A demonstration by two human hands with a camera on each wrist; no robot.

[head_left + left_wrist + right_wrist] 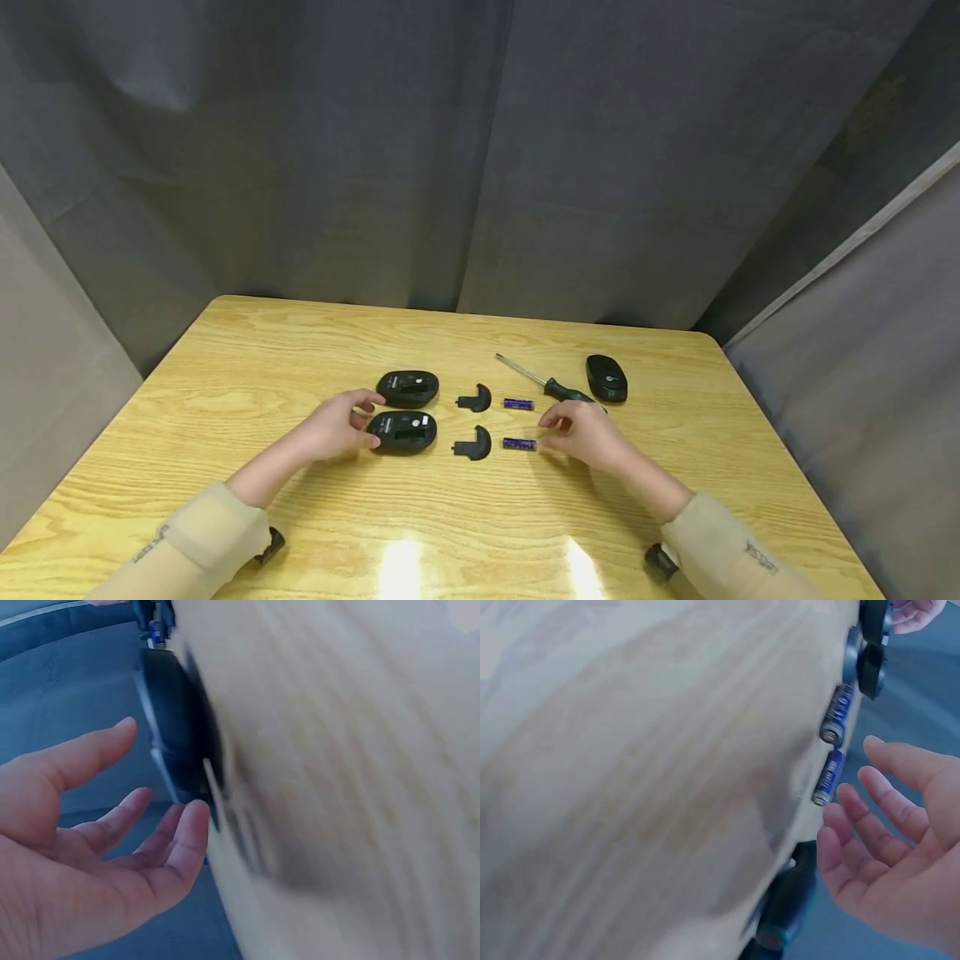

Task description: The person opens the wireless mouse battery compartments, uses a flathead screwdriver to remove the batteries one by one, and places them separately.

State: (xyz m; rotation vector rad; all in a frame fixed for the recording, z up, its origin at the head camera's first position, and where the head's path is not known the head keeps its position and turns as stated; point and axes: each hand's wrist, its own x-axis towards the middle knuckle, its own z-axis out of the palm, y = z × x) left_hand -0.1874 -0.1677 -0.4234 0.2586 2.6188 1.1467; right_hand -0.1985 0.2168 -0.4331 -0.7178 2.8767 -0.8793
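Observation:
Two black computer mice lie belly-up on the table, a far mouse [407, 388] and a near mouse [402, 432], each with its battery slot showing. My left hand [337, 427] is at their left ends, thumb at the near mouse's edge and fingers by the far one. In the left wrist view its fingers [187, 840] are spread and loosely bent beside a mouse [176, 720]. My right hand [581, 432] hovers at the right end of the near battery [519, 444], fingers loosely bent around nothing. Beyond it lies a second blue battery [518, 404].
Two black battery covers, the far cover [477, 398] and the near cover [474, 444], lie between mice and batteries. A screwdriver [558, 389] with a green handle lies behind my right hand, beside another black mouse [607, 377]. Grey curtains [450, 167] hang behind the wooden table [360, 525].

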